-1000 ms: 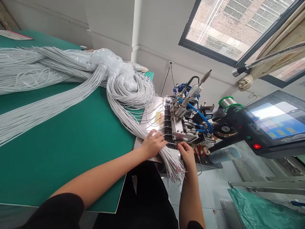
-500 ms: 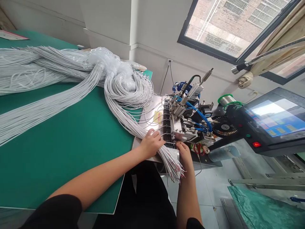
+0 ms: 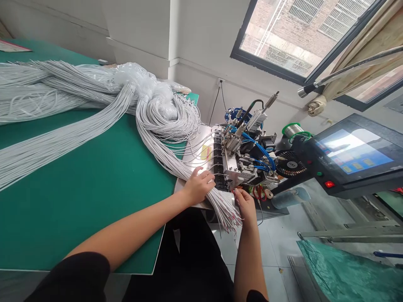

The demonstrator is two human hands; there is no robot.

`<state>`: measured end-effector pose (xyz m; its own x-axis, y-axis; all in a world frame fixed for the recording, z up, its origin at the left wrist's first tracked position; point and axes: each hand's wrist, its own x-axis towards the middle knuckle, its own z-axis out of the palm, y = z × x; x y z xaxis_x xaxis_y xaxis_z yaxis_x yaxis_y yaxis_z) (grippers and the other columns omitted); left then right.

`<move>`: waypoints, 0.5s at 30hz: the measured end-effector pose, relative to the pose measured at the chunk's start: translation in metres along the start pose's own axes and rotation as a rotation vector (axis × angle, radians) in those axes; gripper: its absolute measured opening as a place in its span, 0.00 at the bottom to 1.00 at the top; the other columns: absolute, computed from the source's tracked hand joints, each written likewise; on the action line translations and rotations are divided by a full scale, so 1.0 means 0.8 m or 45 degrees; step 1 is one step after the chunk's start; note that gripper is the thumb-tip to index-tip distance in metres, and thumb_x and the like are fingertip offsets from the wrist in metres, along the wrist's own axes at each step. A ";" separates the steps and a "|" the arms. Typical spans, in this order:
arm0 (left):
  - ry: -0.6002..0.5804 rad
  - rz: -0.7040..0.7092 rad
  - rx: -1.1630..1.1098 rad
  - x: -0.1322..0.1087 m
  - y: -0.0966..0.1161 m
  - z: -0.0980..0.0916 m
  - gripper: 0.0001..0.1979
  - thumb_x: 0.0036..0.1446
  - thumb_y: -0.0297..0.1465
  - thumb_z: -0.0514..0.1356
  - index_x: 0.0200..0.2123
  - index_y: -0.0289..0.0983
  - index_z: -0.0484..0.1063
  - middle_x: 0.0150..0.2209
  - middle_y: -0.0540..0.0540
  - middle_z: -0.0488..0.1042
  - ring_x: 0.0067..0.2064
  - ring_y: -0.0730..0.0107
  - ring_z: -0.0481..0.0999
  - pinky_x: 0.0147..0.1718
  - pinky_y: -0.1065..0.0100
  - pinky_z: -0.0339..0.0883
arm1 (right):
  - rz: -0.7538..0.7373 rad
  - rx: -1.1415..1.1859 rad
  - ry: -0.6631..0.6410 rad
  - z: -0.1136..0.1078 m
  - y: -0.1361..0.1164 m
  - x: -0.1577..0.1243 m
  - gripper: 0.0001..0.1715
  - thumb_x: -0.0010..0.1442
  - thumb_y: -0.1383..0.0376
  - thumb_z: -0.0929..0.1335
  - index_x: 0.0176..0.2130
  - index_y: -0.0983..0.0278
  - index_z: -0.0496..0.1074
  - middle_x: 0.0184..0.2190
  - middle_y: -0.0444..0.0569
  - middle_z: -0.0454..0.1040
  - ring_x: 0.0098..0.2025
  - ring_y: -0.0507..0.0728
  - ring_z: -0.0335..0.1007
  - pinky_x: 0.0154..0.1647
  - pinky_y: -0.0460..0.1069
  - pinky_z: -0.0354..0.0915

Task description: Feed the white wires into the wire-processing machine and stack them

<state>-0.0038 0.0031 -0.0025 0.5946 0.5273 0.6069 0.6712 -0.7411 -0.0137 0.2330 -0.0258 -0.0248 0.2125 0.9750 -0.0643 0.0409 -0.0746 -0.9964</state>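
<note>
Obs: Grip first. Right hand [image 3: 244, 205]: thumb and forefinger are pinched together on what looks like a single wire [image 3: 233, 191], at the near end of the black wire comb [image 3: 218, 164]. Left hand [image 3: 197, 186]: not closed, with the fingers spread on top of the grey wire bundle [image 3: 176, 167], pressing it onto the steel plate [image 3: 194, 156].

Chk: Where does the bundle lie?

Obs: It comes in from 10 o'clock across the green mat [image 3: 94, 188] and passes under the left hand. Its red-tipped stripped ends [image 3: 231, 220] fan out past the bench edge at 5 o'clock of that hand, just beside the right wrist. The soldering head [image 3: 242, 161] stands at 1 o'clock of the left hand.

Chk: Your judgement on doing this step well?

Obs: Probably three points.
1. Put even weight through the left palm, so the bundle cannot slide while one strand is drawn out.
2. Pinch close to the stripped tip, so the wire goes straight into a comb slot. The wires already laid across the plate at 12 o'clock run roughly parallel, and this one should match them.
3. Hold the right fingertips on the near side of the comb, clear of the head.

Also, the red-handled scissors [image 3: 260, 193] lie at 2 o'clock of the right hand and could snag a loose strand.
</note>
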 end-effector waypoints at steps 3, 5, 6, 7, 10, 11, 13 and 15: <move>0.123 0.029 0.008 -0.001 -0.001 -0.002 0.13 0.52 0.20 0.54 0.37 0.39 0.73 0.43 0.46 0.74 0.42 0.66 0.71 0.53 0.53 0.50 | -0.098 -0.035 -0.025 -0.011 -0.012 -0.009 0.19 0.51 0.51 0.72 0.26 0.64 0.70 0.19 0.40 0.63 0.20 0.48 0.53 0.20 0.45 0.51; 0.199 0.035 0.008 -0.002 -0.001 -0.004 0.14 0.56 0.20 0.52 0.39 0.40 0.73 0.41 0.48 0.75 0.39 0.69 0.72 0.52 0.54 0.50 | -0.161 -0.090 -0.127 -0.015 -0.024 -0.017 0.17 0.54 0.53 0.72 0.27 0.64 0.72 0.21 0.43 0.67 0.22 0.49 0.58 0.24 0.45 0.56; 0.224 0.032 0.006 -0.002 -0.001 -0.005 0.14 0.57 0.21 0.51 0.40 0.40 0.73 0.40 0.48 0.75 0.38 0.70 0.72 0.52 0.55 0.51 | -0.186 -0.120 -0.204 -0.017 -0.030 -0.021 0.15 0.54 0.54 0.72 0.29 0.64 0.73 0.24 0.44 0.70 0.25 0.51 0.61 0.26 0.45 0.59; 0.241 0.030 0.004 -0.002 -0.001 -0.007 0.14 0.58 0.21 0.50 0.40 0.40 0.73 0.38 0.49 0.75 0.37 0.70 0.72 0.52 0.56 0.51 | -0.205 -0.146 -0.292 -0.018 -0.035 -0.024 0.13 0.54 0.56 0.72 0.32 0.64 0.75 0.26 0.46 0.72 0.27 0.52 0.64 0.28 0.46 0.61; 0.260 0.034 -0.011 -0.003 -0.001 -0.010 0.14 0.60 0.22 0.50 0.41 0.41 0.72 0.34 0.50 0.75 0.35 0.71 0.72 0.52 0.57 0.50 | -0.271 -0.188 -0.517 -0.020 -0.043 -0.030 0.15 0.53 0.57 0.73 0.40 0.62 0.77 0.33 0.49 0.75 0.32 0.55 0.69 0.33 0.48 0.65; 0.262 0.041 -0.016 -0.004 -0.001 -0.011 0.13 0.60 0.23 0.50 0.41 0.41 0.72 0.34 0.51 0.74 0.35 0.71 0.72 0.52 0.56 0.50 | -0.306 -0.199 -0.555 -0.019 -0.044 -0.030 0.16 0.53 0.58 0.73 0.41 0.61 0.77 0.34 0.50 0.76 0.34 0.56 0.70 0.35 0.49 0.66; 0.261 0.059 -0.023 -0.005 -0.001 -0.012 0.13 0.60 0.23 0.50 0.42 0.41 0.72 0.32 0.51 0.74 0.34 0.71 0.72 0.53 0.56 0.50 | -0.391 -0.212 -0.575 -0.018 -0.043 -0.030 0.13 0.52 0.59 0.74 0.39 0.60 0.78 0.36 0.50 0.76 0.38 0.58 0.71 0.39 0.50 0.67; 0.248 0.088 -0.025 -0.005 -0.001 -0.012 0.13 0.59 0.24 0.50 0.42 0.40 0.71 0.31 0.51 0.73 0.32 0.72 0.71 0.53 0.56 0.49 | -0.437 -0.181 -0.516 -0.016 -0.039 -0.028 0.09 0.52 0.60 0.74 0.36 0.60 0.79 0.34 0.49 0.76 0.35 0.56 0.71 0.35 0.49 0.67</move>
<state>-0.0110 -0.0020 0.0028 0.5410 0.3860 0.7472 0.6219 -0.7817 -0.0464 0.2393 -0.0482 0.0081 -0.2283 0.9488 0.2184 0.1792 0.2615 -0.9484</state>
